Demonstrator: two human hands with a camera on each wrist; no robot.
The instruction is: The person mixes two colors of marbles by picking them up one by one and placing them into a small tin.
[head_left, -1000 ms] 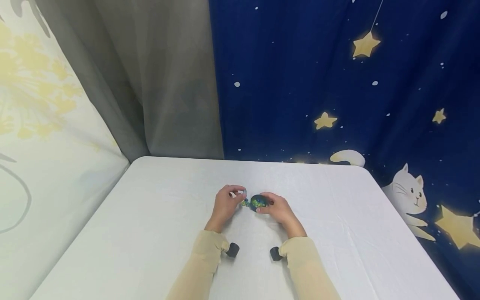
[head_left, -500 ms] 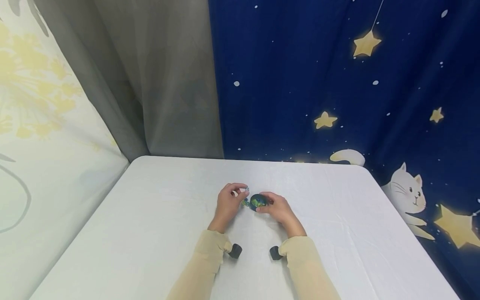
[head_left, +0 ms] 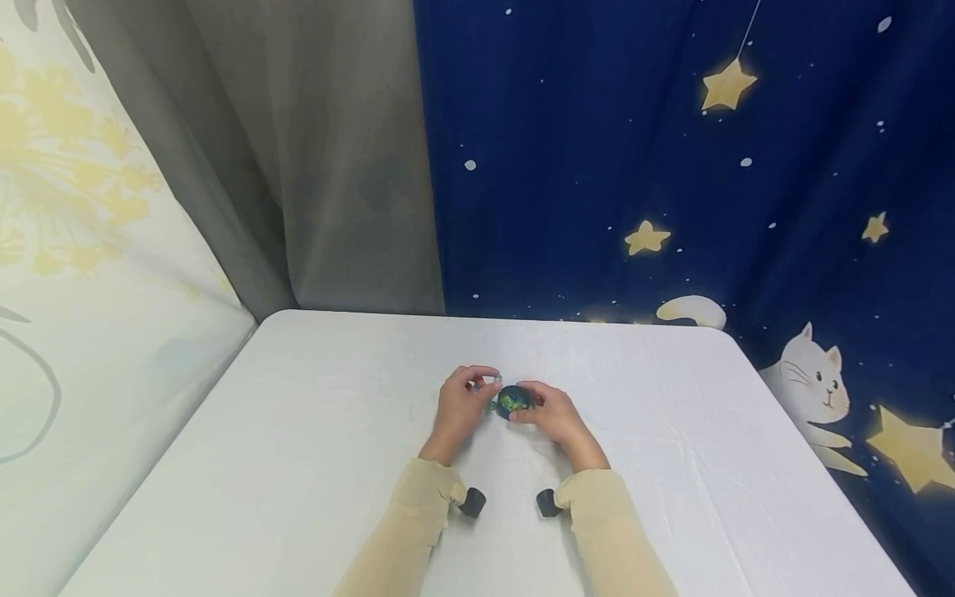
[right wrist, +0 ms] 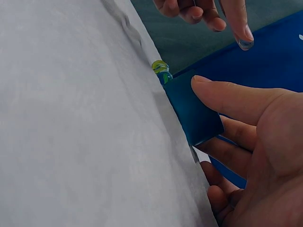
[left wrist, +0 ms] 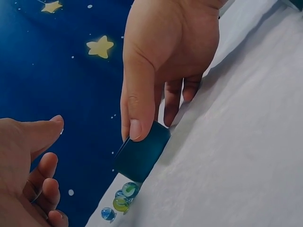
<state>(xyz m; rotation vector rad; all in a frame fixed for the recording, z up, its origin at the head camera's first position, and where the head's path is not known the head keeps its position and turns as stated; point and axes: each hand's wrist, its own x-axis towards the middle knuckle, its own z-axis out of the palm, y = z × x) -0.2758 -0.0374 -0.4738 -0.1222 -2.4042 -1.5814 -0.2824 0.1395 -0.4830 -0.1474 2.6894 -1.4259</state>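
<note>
My right hand (head_left: 555, 412) grips a small round teal container (left wrist: 146, 153) between thumb and fingers, upright on the table. Green and blue marbles (head_left: 512, 403) show inside it in the head view. Just left of the container, my left hand (head_left: 457, 406) pinches a clear glass marble (right wrist: 245, 44) between thumb and forefinger, above the table. Several loose marbles (left wrist: 121, 204), blue and yellow-green, lie on the table against and beside the container's left side. In the head view the left hand partly hides them.
A white table (head_left: 336, 431) lies under both hands. Behind it hang a grey curtain (head_left: 358, 166) and a dark blue curtain (head_left: 552, 166) with stars and a cat. Black wrist pieces (head_left: 472, 502) stick out from both sleeves.
My left hand has moved a little to the right, closer to the container, with the clear marble still pinched. The right hand and the container have stayed in place.
</note>
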